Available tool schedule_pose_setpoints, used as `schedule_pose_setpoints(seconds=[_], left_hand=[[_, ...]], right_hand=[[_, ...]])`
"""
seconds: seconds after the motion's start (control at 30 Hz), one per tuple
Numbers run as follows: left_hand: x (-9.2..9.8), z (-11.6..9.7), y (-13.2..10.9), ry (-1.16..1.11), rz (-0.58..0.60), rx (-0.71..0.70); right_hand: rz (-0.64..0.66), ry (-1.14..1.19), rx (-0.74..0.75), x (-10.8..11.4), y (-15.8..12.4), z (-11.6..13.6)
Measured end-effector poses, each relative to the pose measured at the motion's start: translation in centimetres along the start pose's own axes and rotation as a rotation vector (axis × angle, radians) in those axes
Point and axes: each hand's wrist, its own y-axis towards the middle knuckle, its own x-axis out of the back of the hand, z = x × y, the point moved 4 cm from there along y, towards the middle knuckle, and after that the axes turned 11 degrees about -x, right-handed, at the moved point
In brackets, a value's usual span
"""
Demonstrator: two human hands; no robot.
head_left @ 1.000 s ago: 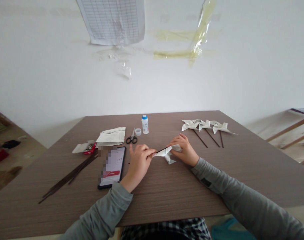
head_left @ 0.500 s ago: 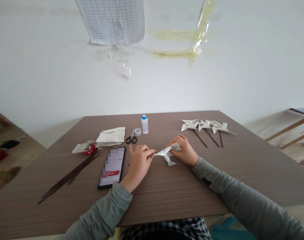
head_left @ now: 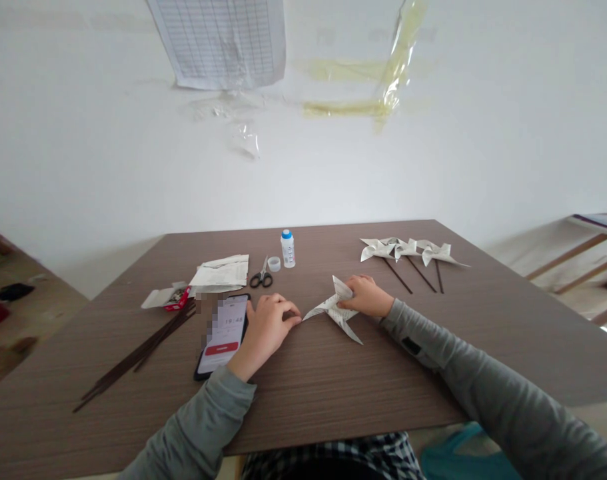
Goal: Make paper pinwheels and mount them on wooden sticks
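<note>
A folded paper pinwheel with printed text lies low over the table, its pointed blades spread out. On its right side my right hand is closed, fingers gripping the paper near the middle. My left hand is at its left, thumb and forefinger pinched together at the tip of one blade. The fingertips cover that tip, so anything else between them is hidden. Just left of this hand lies a phone with a lit screen. Whether a stick is attached to this pinwheel cannot be seen.
Three pinwheels on dark sticks lie at the back right. A blue-capped bottle, a small clear cap, scissors and stacked paper sit further back. At left are a red box and dark sticks.
The pinwheel has turned and lowered, and its blades now show more openly. My left hand has shifted slightly left and down, to a blade's tip. My right hand keeps its grip.
</note>
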Motion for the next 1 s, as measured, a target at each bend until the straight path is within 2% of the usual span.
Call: schedule_pose_setpoints(seconds=[0.13,0.37,0.73,1.0], left_hand=[[0.1,0.2,0.0,0.008,0.012,0.019],[0.2,0.0,0.0,0.023,0.008,0.003],[0.3,-0.1,-0.2,0.030,-0.016,-0.023],[0.3,-0.2,-0.2,0.034,0.009,-0.011]], right_hand=[[0.081,-0.051,-0.068,0.5,0.1,0.6],[0.113,-0.038,-0.140,1.5,1.0,1.4],[0.148,0.038,-0.116,1.6,2.0,1.5],[0.158,0.046,-0.085,1.5,2.1,1.3]])
